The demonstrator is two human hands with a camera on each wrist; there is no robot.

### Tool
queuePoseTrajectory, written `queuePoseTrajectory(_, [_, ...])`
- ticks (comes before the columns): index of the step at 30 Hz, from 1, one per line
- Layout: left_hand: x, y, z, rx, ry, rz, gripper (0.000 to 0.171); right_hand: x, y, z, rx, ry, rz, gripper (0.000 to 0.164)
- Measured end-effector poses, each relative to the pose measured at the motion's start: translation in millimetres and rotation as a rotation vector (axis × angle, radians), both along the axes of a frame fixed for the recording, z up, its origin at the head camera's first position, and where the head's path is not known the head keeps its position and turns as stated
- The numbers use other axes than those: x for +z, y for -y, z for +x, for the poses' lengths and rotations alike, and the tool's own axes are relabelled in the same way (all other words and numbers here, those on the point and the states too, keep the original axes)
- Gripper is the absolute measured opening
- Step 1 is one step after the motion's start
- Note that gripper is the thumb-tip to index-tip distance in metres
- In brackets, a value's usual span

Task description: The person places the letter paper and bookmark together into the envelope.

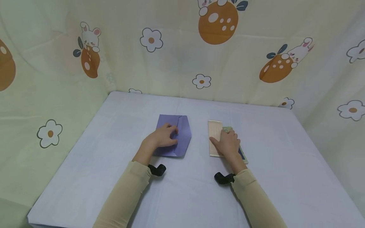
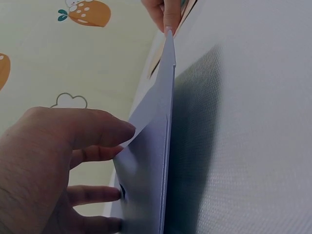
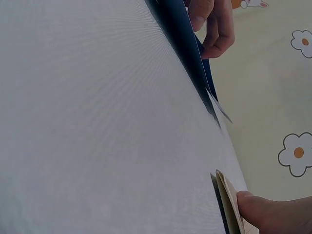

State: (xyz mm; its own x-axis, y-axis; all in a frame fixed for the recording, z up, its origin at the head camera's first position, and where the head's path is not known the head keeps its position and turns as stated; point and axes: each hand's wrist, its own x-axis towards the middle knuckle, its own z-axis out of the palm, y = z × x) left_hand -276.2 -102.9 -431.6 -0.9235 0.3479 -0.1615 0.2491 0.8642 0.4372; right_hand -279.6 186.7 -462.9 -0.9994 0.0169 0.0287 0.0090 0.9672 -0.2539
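A purple envelope (image 1: 183, 134) lies with its seam side up and its pointed flap to the right. My left hand (image 1: 163, 136) is over it, thumb and fingers apart; in the left wrist view the fingertips (image 2: 127, 130) are at the envelope's lifted paper edge. My right hand (image 1: 227, 144) rests over a beige folded piece (image 1: 214, 129) with a wood-like look and a green-and-blue flat item (image 1: 242, 155) beside it. The right thumb (image 3: 249, 207) touches the beige piece, which shows layered edges in the right wrist view. The other right fingers cover part of the green-and-blue item.
A white cloth covers the table (image 1: 182, 193). Behind and beside it hangs a pale curtain (image 1: 171, 66) printed with flowers and rabbits. A black wrist mount (image 1: 157, 170) sits on the left wrist, another black mount (image 1: 224, 178) on the right.
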Motion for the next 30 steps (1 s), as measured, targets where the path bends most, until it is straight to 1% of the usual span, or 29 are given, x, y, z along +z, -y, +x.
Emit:
queuePoseTrajectory(7, [-0.6, -0.1, 0.0, 0.003, 0.001, -0.001, 0.044, 0.9, 2.1, -0.1, -0.012, 0.001, -0.031, 0.070])
queuePoseTrajectory(11, [-2.6, -0.4, -0.6, -0.001, -0.001, -0.004, 0.044, -1.4, 2.9, -2.2, 0.027, 0.011, -0.038, 0.068])
queuePoseTrajectory(14, [-3.8, -0.2, -1.1, -0.002, -0.001, -0.006, 0.044, -2.7, 4.5, -4.1, 0.067, 0.046, -0.028, 0.063])
queuePoseTrajectory(17, [-4.1, 0.3, -1.2, -0.006, -0.003, -0.005, 0.044, -2.8, 7.0, -4.7, 0.081, 0.068, -0.015, 0.059])
queuePoseTrajectory(20, [-3.5, 0.7, -0.5, -0.008, -0.003, 0.002, 0.044, -2.4, 9.1, -4.7, 0.074, 0.064, -0.007, 0.058])
queuePoseTrajectory(26, [-1.7, 0.6, 1.4, -0.011, -0.009, 0.012, 0.043, -1.8, 11.3, -3.7, 0.062, 0.047, -0.031, 0.055])
queuePoseTrajectory(30, [-0.6, 0.3, 2.1, -0.015, -0.011, 0.013, 0.043, -2.1, 9.1, -3.1, 0.059, 0.060, -0.042, 0.056])
